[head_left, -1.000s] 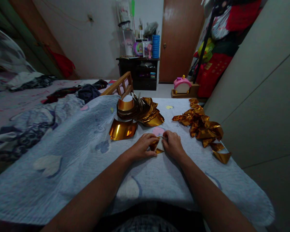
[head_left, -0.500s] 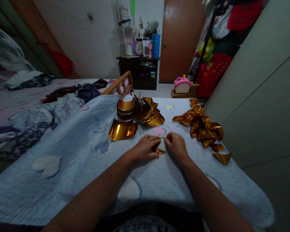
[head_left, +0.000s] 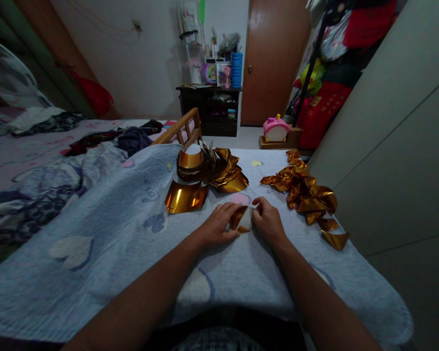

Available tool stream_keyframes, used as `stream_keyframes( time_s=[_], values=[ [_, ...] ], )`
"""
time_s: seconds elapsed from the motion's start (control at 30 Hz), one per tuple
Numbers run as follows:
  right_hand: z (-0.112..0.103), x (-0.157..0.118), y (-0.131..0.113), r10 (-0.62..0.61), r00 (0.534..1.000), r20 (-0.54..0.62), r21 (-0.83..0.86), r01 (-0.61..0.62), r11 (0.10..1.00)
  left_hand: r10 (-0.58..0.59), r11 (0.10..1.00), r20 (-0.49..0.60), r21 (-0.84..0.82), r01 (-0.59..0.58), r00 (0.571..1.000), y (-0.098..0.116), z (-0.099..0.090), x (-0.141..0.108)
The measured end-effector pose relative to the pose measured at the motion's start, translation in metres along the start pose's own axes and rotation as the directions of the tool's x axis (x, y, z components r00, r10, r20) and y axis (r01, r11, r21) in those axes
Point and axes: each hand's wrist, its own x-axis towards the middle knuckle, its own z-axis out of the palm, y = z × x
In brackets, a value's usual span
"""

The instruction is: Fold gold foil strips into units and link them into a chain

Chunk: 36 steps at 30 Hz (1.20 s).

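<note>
"Is the light strong?"
"No, dim; bright glare sits on the foil (head_left: 186, 198), soft shadows on the quilt (head_left: 230, 273)."
"And the edges?"
"Darker, stretched; the panel (head_left: 398, 146) leans and small details soften."

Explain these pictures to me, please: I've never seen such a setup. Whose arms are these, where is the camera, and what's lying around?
There is no machine here: the arms belong to a person working with bare hands. Every picture comes from one camera worn on that person's head, looking forward and down.

The left grip, simply the left hand, holds the left side of a small gold and white paper. The right grip is at its right edge.

Underneath is a pale blue quilt. Beyond the left hand lie a stack of gold sheets and a few curved sheets in front of it. To the right is a pile of folded gold pieces.
</note>
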Motion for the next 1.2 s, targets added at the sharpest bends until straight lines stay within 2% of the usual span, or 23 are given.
stream_keyframes(
  time_s=[0.1, 0.2, 0.3, 0.4, 0.5, 0.6, 0.77, 0.87, 0.97, 1.07, 1.2],
  values=[
    [-0.003, 0.0, 0.0, -0.03, 1.0, 0.001, 0.06, 0.03, 0.998, 0.001, 1.0, -0.079, -0.013, -0.002, 0.997, -0.003, 0.001, 0.0],
    [-0.004, -0.001, 0.0, -0.056, 0.998, 0.018, 0.123, 0.053, 0.991, -0.042, 0.998, -0.188, 0.033, 0.049, 0.981, -0.006, 0.002, 0.002],
    [-0.002, -0.001, 0.002, -0.059, 0.998, 0.033, 0.174, 0.053, 0.983, -0.149, 0.981, -0.322, 0.072, 0.181, 0.935, -0.005, 0.002, 0.003],
    [0.001, -0.001, 0.005, -0.046, 0.999, 0.024, 0.185, 0.04, 0.982, -0.258, 0.949, -0.393, 0.067, 0.307, 0.883, -0.005, 0.002, 0.003],
    [0.002, -0.001, 0.007, -0.058, 0.998, 0.024, 0.175, 0.053, 0.983, -0.262, 0.938, -0.391, 0.11, 0.327, 0.882, -0.007, 0.002, 0.003],
    [0.002, -0.002, 0.008, -0.181, 0.983, 0.021, 0.123, 0.177, 0.976, -0.201, 0.949, -0.36, 0.158, 0.272, 0.911, -0.011, 0.005, 0.004],
    [0.005, -0.006, 0.006, -0.405, 0.914, 0.012, -0.014, 0.405, 0.914, -0.123, 0.962, -0.261, 0.207, 0.179, 0.958, -0.015, 0.008, 0.007],
    [0.008, -0.008, 0.005, -0.472, 0.875, 0.106, 0.008, 0.474, 0.88, -0.097, 0.968, -0.246, 0.201, 0.148, 0.964, -0.016, 0.008, 0.008],
    [0.011, -0.009, 0.005, -0.498, 0.844, 0.199, 0.068, 0.495, 0.866, -0.109, 0.975, -0.274, 0.156, 0.156, 0.956, -0.016, 0.009, 0.009],
    [0.012, -0.009, 0.004, -0.494, 0.841, 0.22, 0.08, 0.49, 0.868, -0.141, 0.973, -0.309, 0.135, 0.19, 0.94, -0.015, 0.008, 0.01],
    [0.013, -0.009, 0.003, -0.501, 0.833, 0.235, 0.086, 0.496, 0.864, -0.151, 0.97, -0.295, 0.138, 0.198, 0.944, -0.013, 0.007, 0.01]
  ],
)
